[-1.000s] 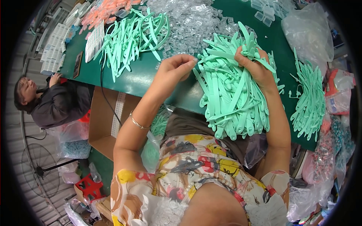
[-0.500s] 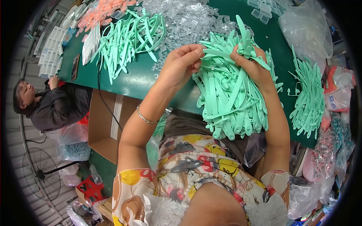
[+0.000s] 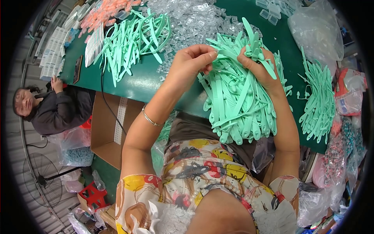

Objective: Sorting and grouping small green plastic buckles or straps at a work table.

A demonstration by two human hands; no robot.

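My right hand (image 3: 257, 66) grips the top of a thick bundle of mint-green plastic straps (image 3: 237, 105) that hangs over the near edge of the green table (image 3: 144, 84). My left hand (image 3: 193, 60) is at the bundle's upper left, its fingertips pinched on the end of one strap. A silver bangle sits on my left wrist. A heap of small clear plastic pieces (image 3: 187, 19) lies on the table just beyond both hands.
More green straps lie in a pile (image 3: 130, 41) at the left and another (image 3: 321, 101) at the right. Orange pieces (image 3: 103, 11) are at the far left. An open cardboard box (image 3: 111, 128) stands under the table edge. Another person (image 3: 50, 107) sits at the left.
My left hand has moved up and right from the table edge to the top of the bundle and pinched a strap end. The right hand kept hold of the bundle.
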